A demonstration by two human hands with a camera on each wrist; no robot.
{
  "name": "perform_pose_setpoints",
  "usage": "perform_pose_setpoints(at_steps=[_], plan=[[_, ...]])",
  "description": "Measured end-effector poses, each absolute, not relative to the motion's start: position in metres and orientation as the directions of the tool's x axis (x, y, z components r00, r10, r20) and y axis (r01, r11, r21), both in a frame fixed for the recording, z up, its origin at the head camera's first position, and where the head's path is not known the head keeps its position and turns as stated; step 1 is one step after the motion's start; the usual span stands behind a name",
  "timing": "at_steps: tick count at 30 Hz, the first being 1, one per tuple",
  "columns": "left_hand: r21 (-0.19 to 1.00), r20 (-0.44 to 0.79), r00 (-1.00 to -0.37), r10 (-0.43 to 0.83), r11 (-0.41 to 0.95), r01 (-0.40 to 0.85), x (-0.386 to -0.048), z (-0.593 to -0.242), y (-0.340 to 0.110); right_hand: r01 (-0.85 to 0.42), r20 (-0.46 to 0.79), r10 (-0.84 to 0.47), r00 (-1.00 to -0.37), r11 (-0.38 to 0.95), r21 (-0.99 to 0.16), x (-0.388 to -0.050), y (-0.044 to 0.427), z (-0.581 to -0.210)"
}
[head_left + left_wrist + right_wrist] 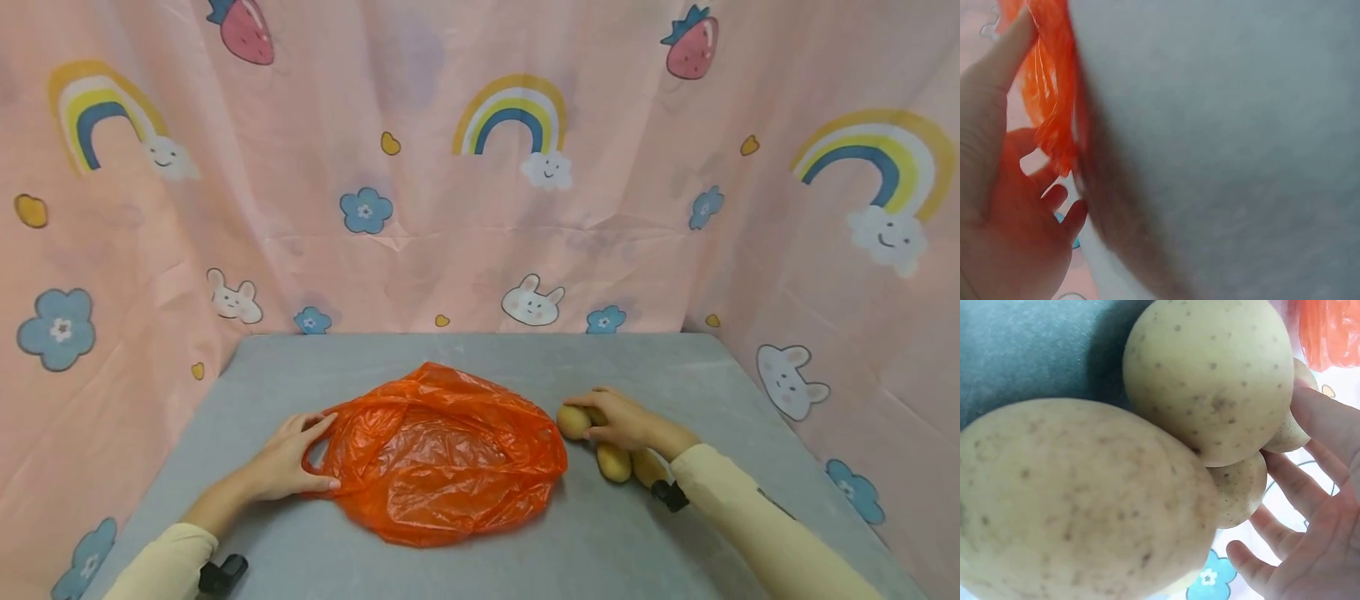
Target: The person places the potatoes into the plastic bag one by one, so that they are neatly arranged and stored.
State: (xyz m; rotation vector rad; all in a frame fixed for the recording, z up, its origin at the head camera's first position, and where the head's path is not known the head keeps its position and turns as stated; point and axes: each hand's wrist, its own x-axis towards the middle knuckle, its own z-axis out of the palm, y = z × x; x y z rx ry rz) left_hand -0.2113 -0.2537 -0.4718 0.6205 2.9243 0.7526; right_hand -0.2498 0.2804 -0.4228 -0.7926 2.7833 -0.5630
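Observation:
An orange plastic bag (450, 467) lies spread on the grey table, its mouth gaping. At the bag's left side, by a handle loop, is my left hand (288, 458), thumb and fingers spread apart and touching the plastic. In the left wrist view, bunched orange plastic (1054, 94) hangs beside the thumb, with fingers showing behind it. Right of the bag, my right hand (618, 419) holds a potato (573, 422) between thumb and fingers. Other potatoes (614, 462) lie under and beside that hand. Up close, the right wrist view shows two large speckled potatoes (1210, 375) in front of the fingers.
The grey table (480, 575) meets a pink printed curtain (450, 267) at the back and both sides. A dark wrist camera (670, 496) sits under the right wrist, near a potato (648, 468). Another wrist camera (222, 575) is under the left sleeve.

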Motion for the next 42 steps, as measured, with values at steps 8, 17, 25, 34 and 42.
perform_pose_setpoints(at_steps=[8,17,25,34,42], plan=[[0.591,-0.032,-0.9,0.436,0.734,0.335,-0.216,-0.455,-0.266,-0.464,-0.116,-0.543,-0.832,0.795,-0.39,-0.254,0.278,-0.418],[0.494,-0.083,-0.891,0.447,0.795,0.353,-0.217,-0.462,-0.267,-0.439,-0.21,-0.538,-0.817,0.815,-0.378,-0.25,0.275,-0.412],[0.474,-0.098,-0.902,0.421,0.816,0.33,-0.212,-0.464,-0.261,-0.436,-0.168,-0.545,-0.822,0.79,-0.431,-0.252,0.278,-0.414],[0.472,-0.113,-0.901,0.419,0.821,0.322,-0.209,-0.465,-0.262,-0.489,0.074,-0.552,-0.831,0.659,-0.571,-0.259,0.279,-0.407],[0.473,-0.124,-0.899,0.42,0.821,0.319,-0.211,-0.466,-0.258,-0.417,0.125,-0.46,-0.879,0.616,-0.669,-0.258,0.25,-0.385]])
